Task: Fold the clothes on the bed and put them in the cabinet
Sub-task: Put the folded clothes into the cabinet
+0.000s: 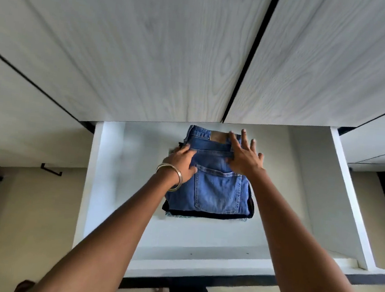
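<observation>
Folded blue jeans (218,189) lie back pocket up in an open white drawer (201,237) of the cabinet. They sit on top of a darker folded garment (205,215) whose edge shows below them. My left hand (183,159), with a metal bangle at the wrist, rests on the left edge of the jeans, fingers bent over it. Fingers spread, my right hand (245,153) lies flat on the waistband near the leather patch.
Closed pale wood-grain cabinet doors (149,46) hang above the drawer, with a dark gap between them. White drawer walls (348,186) stand left and right. Beige floor shows on both sides and below, and a black handle (51,170) juts out at left.
</observation>
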### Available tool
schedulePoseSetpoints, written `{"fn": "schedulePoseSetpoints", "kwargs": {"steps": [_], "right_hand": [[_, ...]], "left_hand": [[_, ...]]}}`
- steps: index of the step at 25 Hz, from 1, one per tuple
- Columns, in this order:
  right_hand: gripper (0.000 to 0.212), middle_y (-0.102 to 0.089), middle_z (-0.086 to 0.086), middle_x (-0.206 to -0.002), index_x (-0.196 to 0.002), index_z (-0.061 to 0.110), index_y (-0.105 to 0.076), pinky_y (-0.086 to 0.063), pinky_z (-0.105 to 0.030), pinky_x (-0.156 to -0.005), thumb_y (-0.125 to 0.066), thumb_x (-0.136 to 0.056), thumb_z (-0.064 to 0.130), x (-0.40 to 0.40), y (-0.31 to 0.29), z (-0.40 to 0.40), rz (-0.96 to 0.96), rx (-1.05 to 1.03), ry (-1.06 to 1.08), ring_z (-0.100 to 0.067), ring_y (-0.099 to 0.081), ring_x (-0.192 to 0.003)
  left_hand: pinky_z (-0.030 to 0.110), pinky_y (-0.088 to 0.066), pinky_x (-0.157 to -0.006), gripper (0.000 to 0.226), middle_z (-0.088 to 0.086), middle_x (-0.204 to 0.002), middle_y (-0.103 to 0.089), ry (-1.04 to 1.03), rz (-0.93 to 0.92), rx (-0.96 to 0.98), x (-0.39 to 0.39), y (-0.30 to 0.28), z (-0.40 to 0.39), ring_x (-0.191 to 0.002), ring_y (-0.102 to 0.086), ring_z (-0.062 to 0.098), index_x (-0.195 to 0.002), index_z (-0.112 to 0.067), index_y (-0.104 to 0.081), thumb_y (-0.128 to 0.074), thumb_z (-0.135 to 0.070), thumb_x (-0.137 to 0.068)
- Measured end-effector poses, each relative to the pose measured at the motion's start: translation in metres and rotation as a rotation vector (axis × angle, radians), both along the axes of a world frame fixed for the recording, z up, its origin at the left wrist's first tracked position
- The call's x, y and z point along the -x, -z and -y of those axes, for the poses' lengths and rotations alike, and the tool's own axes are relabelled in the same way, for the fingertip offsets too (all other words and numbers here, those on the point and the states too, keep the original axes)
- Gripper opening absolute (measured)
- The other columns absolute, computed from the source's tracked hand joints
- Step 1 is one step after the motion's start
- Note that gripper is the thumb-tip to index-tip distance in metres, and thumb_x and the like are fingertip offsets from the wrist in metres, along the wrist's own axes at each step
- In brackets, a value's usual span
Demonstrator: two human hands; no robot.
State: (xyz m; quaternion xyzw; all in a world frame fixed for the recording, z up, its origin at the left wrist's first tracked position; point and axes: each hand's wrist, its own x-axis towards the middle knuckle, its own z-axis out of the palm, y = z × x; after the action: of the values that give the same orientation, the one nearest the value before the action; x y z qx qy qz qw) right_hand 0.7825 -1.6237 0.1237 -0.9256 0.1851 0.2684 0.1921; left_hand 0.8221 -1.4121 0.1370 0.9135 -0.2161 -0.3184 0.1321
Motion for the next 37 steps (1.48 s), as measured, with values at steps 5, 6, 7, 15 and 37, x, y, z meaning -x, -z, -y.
{"fn": "schedulePoseSetpoints", "kwargs": {"steps": [5,6,7,15,37], "right_hand": [[0.052,-0.032,-0.011,-0.154,-0.143,0.018,-0.043,-0.033,-0.05,-0.104,-0.057,-0.093,0.019,0.095,-0.035,-0.038,0.273,0.04,0.115,-0.03,-0.029,-0.14],[0.039,-0.047,-0.01,-0.142,-0.133,0.018,-0.052,-0.037,-0.045,-0.099,-0.057,-0.094,0.021,0.119,-0.034,-0.046,0.234,0.01,0.084,-0.03,-0.04,-0.132],[0.029,-0.056,-0.008,-0.129,-0.124,0.021,-0.057,-0.041,-0.04,-0.095,-0.058,-0.095,0.027,0.145,-0.034,-0.054,0.145,-0.039,0.031,-0.028,-0.048,-0.126],[0.047,-0.041,0.018,-0.148,-0.14,0.04,-0.044,-0.018,-0.034,-0.106,-0.056,-0.095,0.045,0.284,-0.027,-0.073,0.027,-0.043,-0.221,-0.013,-0.03,-0.138],[0.058,-0.046,-0.009,-0.117,-0.101,0.014,-0.061,-0.035,-0.048,-0.093,-0.091,-0.057,0.037,0.086,-0.025,-0.04,0.534,0.116,0.461,-0.031,-0.037,-0.115]], "left_hand": [[0.028,-0.04,-0.102,0.064,0.0,-0.135,-0.056,0.035,-0.363,0.101,0.098,-0.025,-0.056,-0.123,-0.053,0.019,-0.14,-0.027,-0.046,-0.069,-0.048,-0.084],[0.029,-0.036,-0.105,0.072,-0.001,-0.139,-0.053,0.105,-0.504,0.077,0.119,-0.028,-0.06,-0.127,-0.05,0.02,-0.143,-0.03,-0.041,-0.07,-0.052,-0.081],[0.032,-0.033,-0.108,0.078,-0.003,-0.144,-0.048,0.188,-0.58,0.026,0.14,-0.029,-0.063,-0.131,-0.045,0.021,-0.146,-0.035,-0.035,-0.07,-0.055,-0.079],[0.057,-0.023,-0.105,0.055,-0.012,-0.154,-0.026,0.353,-0.243,-0.154,0.227,-0.027,-0.081,-0.136,-0.032,0.024,-0.143,-0.048,-0.025,-0.049,-0.05,-0.094],[0.053,-0.045,-0.078,0.036,0.02,-0.106,-0.052,-0.597,0.428,-0.008,0.096,-0.024,-0.017,-0.096,-0.051,0.039,-0.098,-0.01,-0.061,-0.077,-0.023,-0.069]]}}
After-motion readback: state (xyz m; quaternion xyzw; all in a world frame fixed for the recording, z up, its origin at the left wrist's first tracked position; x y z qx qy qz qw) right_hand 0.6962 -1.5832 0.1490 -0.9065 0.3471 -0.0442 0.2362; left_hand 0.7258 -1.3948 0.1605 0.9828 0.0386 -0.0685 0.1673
